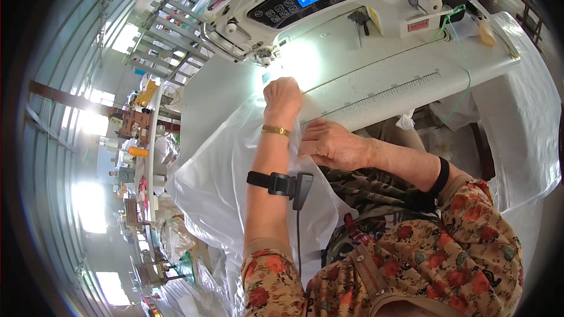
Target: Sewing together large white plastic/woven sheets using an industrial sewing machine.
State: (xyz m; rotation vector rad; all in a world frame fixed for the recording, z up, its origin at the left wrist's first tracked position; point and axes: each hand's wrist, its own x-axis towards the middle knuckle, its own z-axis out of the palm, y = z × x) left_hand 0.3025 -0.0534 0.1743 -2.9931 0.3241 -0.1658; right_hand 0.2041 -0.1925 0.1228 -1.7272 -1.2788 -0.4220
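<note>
Clock directions are taken from the left hand [283,97], with 12 toward the top of the view.

Work position: the white, translucent sheet [217,164] hangs over the near edge of the bed [370,67] and spreads from 6 to 8 o'clock. Its leading part runs up under the left hand. The needle end [265,57] of the machine [346,0] stands close by at 11 o'clock. Lamp glare at 12 to 1 o'clock hides the stitching point.

Left hand: fingers curled down onto the sheet; fingertips hidden, so whether they pinch it cannot be told. Right hand [336,145], between 4 and 5 o'clock: fingers bent, beside the sheet at the bed's near edge; a firm grip cannot be confirmed.

Step in hand (judged): positioning the sheet's edge at the needle for sewing. No finished seam can be made out.

Next move (judged): align the edge, then guide the sheet toward 11 o'clock. Keep the left fingertips clear of the needle. Use the right hand to control slack; the film looks slippery and liable to pucker.
</note>
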